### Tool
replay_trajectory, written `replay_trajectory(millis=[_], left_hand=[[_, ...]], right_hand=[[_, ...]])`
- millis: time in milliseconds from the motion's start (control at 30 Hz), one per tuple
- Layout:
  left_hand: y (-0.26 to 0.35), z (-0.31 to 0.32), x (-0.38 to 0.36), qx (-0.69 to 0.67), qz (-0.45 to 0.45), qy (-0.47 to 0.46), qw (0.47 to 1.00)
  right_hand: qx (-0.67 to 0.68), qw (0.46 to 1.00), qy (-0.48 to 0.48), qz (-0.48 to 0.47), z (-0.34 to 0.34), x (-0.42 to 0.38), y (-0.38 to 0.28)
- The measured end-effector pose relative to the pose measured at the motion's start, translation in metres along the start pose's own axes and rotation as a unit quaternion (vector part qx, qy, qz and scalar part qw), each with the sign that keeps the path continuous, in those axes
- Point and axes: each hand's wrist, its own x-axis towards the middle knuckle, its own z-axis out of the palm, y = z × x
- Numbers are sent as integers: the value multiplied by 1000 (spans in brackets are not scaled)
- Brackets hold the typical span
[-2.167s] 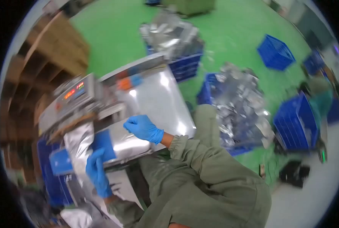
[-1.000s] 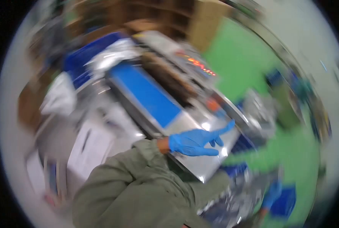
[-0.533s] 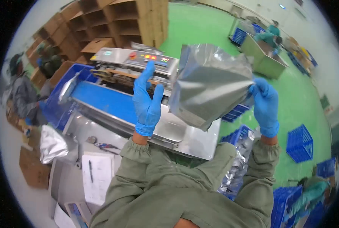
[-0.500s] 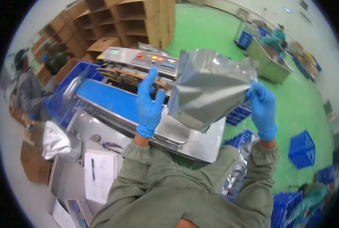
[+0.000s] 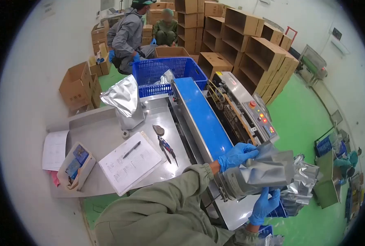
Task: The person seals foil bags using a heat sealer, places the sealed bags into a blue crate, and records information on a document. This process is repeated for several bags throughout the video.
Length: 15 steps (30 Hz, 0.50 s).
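At the near end of the blue conveyor belt (image 5: 199, 119), we clamp both blue-gloved hands, left (image 5: 236, 156) and right (image 5: 264, 205), on a filled silver foil pouch (image 5: 258, 174), seemingly soft, slippery, best gripped by its edges.

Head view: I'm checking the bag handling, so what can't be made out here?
- Silver bag: its mouth is hidden by the left hand.
- Right hand: its palm is hidden under the bag.
- Sheet writing: too small.
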Motion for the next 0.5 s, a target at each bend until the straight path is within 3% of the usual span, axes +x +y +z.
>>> replay_trajectory(millis=[67, 233, 300, 367, 433, 467, 500], left_hand=[[4, 1, 2, -4, -8, 16, 1000], [7, -3, 11, 44, 134, 161, 977], [2, -9, 22, 57, 114, 165, 978], [-7, -7, 34, 79, 100, 177, 976], [-25, 0, 51, 1, 83, 173, 981], [-56, -14, 71, 117, 136, 157, 971], [-58, -12, 77, 154, 99, 149, 972]], right_hand=[[8, 999, 26, 19, 5, 4, -3], [29, 994, 79, 69, 7, 5, -29], [130, 973, 174, 80, 13, 2, -26], [142, 970, 158, 115, 10, 1, -11], [174, 954, 175, 171, 6, 0, -3], [176, 946, 199, 185, 6, 0, 6], [182, 943, 203, 192, 3, 0, 19]])
